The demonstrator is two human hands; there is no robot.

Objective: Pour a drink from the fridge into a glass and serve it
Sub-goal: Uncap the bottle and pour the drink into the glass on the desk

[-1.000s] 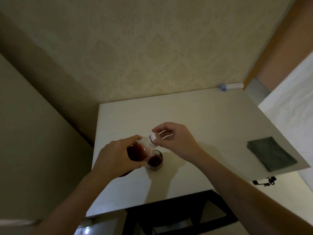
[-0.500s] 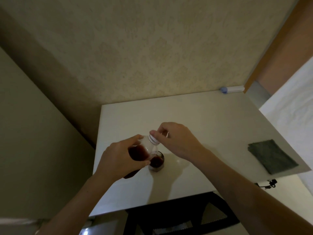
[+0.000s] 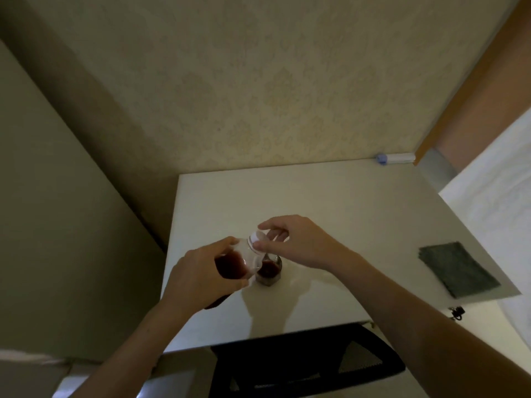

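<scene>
A clear plastic bottle partly filled with dark red drink is gripped by my left hand and held tilted above the white table. My right hand pinches the white cap on the bottle's neck between thumb and fingers. Just beyond the bottle, a small glass stands on the table with dark red drink inside. The bottle's lower end is hidden behind my left hand.
A folded dark grey cloth lies near the table's right edge. A white and blue object rests at the far right corner by the wall. A black chair sits under the near edge. Walls close in left and behind.
Both hands stay on the bottle and cap above the glass. My right fingers have shifted slightly around the cap; the bottle's place has barely changed.
</scene>
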